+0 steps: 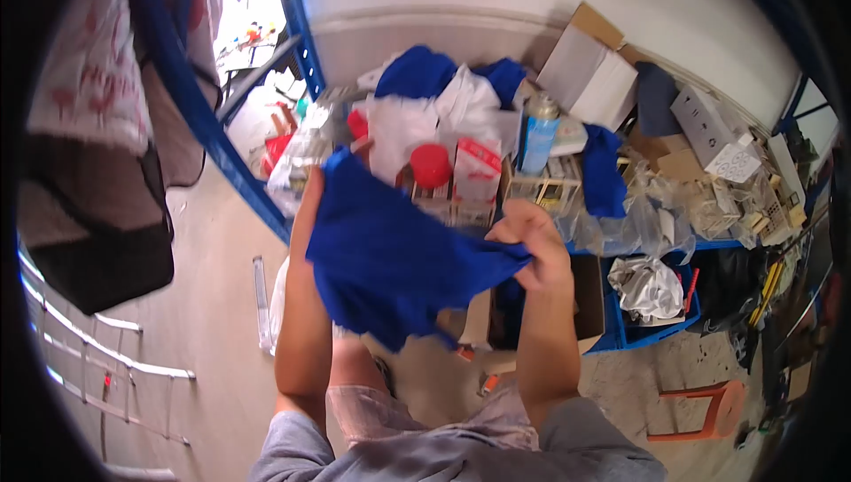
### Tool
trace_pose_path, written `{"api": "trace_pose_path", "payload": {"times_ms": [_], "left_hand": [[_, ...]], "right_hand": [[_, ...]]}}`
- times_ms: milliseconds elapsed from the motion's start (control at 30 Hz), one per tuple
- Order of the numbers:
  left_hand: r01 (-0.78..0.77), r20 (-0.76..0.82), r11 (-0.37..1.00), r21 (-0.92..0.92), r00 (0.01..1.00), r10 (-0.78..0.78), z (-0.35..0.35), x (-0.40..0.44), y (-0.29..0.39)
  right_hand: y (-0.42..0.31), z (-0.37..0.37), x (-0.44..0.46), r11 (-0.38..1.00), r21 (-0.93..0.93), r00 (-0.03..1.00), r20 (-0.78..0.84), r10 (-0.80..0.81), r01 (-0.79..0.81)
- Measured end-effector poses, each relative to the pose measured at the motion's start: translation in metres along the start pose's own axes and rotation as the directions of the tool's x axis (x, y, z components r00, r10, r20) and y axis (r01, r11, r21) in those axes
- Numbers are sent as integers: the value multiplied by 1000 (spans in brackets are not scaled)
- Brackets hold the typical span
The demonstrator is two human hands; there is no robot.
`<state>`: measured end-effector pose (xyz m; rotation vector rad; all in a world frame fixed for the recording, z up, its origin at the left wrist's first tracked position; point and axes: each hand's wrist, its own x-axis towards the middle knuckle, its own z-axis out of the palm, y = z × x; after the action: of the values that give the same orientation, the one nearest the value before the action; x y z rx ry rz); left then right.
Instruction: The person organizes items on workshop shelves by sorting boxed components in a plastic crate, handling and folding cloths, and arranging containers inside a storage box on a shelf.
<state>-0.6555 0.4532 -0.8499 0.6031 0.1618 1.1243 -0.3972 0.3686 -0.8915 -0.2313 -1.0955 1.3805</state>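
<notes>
A piece of blue cloth [390,256] is spread between my two hands, in front of a cluttered shelf. My right hand [538,238] is closed on its right corner, which is bunched between thumb and fingers. At the upper left edge, my left hand [314,191] holds the cloth, though most of its fingers are hidden behind the fabric. Beyond the cloth stand a red round lid [430,166] and a red and white box [477,170]. More blue cloth [415,73] lies at the back of the shelf.
A blue spray can [538,136] and an open white carton [587,79] stand on the shelf. Below it are a cardboard box [589,305] and a blue crate [660,333]. An orange stool [725,411] lies at right; a blue metal upright [222,147] rises at left.
</notes>
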Motion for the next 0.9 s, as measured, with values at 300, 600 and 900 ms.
{"api": "trace_pose_path", "payload": {"times_ms": [300, 600, 900], "left_hand": [[283, -178, 957, 68, 947, -268, 75, 42, 60], [590, -302, 800, 109, 786, -539, 208, 36, 110], [638, -315, 744, 198, 761, -568, 253, 10, 126]], "right_hand": [[-114, 85, 58, 992, 71, 916, -395, -67, 104], [-193, 157, 38, 589, -713, 923, -253, 289, -380], [-281, 259, 70, 287, -873, 773, -483, -410, -393]]}}
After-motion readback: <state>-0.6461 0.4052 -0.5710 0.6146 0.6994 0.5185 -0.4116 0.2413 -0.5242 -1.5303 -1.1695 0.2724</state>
